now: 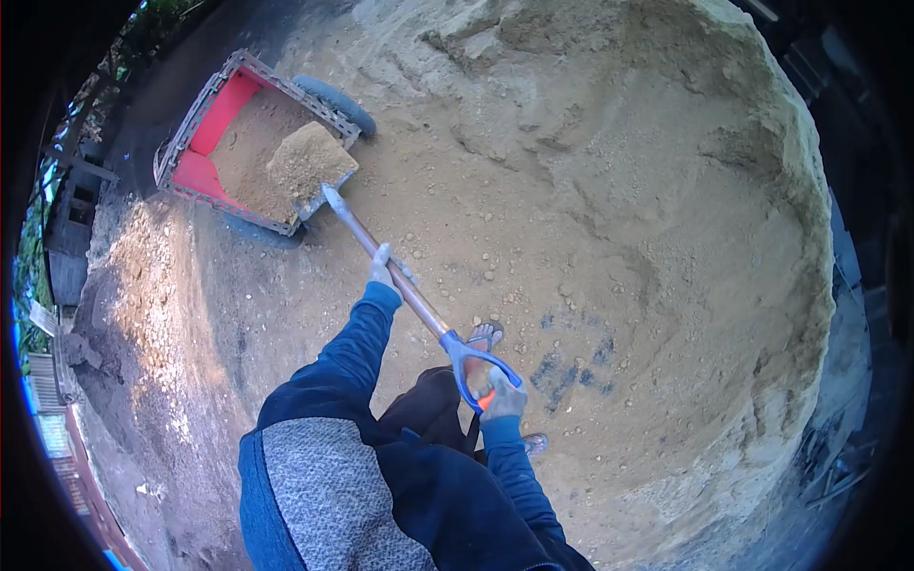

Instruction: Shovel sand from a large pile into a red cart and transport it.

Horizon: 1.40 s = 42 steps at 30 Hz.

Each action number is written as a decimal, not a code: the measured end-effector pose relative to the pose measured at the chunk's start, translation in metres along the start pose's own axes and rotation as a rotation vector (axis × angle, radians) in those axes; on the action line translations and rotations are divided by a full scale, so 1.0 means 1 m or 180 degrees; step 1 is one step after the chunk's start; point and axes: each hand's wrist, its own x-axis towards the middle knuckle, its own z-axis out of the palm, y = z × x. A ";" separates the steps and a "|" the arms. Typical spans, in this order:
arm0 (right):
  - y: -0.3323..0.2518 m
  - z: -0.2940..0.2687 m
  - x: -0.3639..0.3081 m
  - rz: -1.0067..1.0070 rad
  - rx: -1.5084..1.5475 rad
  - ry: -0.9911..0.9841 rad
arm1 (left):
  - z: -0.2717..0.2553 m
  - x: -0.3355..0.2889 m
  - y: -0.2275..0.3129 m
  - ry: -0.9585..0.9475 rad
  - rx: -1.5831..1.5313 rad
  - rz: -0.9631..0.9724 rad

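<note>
I hold a long shovel point(420, 306) with a wooden shaft and a blue D-shaped handle. My left hand point(384, 270), in a pale glove, is wrapped round the middle of the shaft. My right hand point(505, 393), also gloved, grips the D-handle at the near end. A heap of sandy soil point(307, 164) covers the blade, which hangs over the near right corner of a red-lined cart point(234, 93). Loose soil point(246, 143) lies inside the cart. Most of the blade is hidden under its load.
A dark wheel point(335, 103) stands at the cart's far right side, another shows partly at its near side. A tall bank of sand point(657, 143) rises at the right. Small clods point(486, 257) dot the ground. My sandalled foot point(486, 335) is beside the shovel handle.
</note>
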 end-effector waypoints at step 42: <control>0.148 -0.429 -0.159 -0.1097 0.1567 0.4878 | -0.010 -0.192 -0.660 -0.1955 0.3453 -0.3446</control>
